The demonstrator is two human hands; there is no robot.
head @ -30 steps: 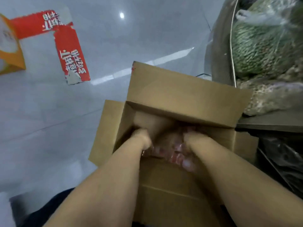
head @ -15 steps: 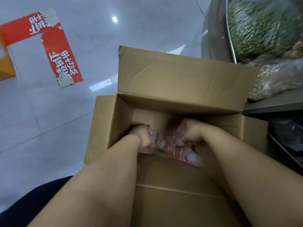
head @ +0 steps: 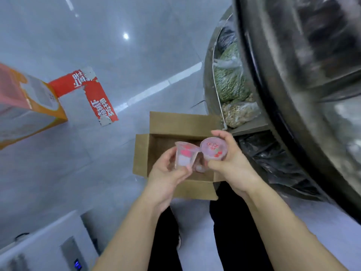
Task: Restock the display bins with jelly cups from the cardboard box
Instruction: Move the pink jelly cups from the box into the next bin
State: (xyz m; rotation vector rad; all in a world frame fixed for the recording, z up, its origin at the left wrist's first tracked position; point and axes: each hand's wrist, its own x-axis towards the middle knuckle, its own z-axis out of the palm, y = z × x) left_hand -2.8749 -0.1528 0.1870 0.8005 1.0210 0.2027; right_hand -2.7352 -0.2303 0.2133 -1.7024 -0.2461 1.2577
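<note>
Head view, looking down: both of my hands are raised above the open brown cardboard box (head: 175,132), which sits on the glossy grey tiled floor (head: 97,45) with its flaps spread outward. My left hand (head: 168,173) grips a translucent plastic jelly cup with pink and red print (head: 184,156) — fingers and thumb curl round its side wall, and the cup stands roughly upright. My right hand (head: 230,165) holds a second pink-lidded jelly cup (head: 214,148), tilted so that its round sealed top faces the camera; thumb below, fingers wrapped over the far rim. The two cups touch at their rims, directly over the box opening. Another cup or two seem to hang beneath them, too blurred to count. Just right of the box stands the curved metal display stand (head: 254,55), whose lower shelf carries a clear bag of green beans (head: 228,83) above a clear bag of pale brown nuts (head: 240,114); dark plastic bags (head: 273,159) fill the compartment beneath. On the floor to the left lie a torn red sticker with white lettering (head: 97,98) and — further left — an orange-edged carton (head: 29,110). My dark trouser legs (head: 230,231) show beneath the arms.
</note>
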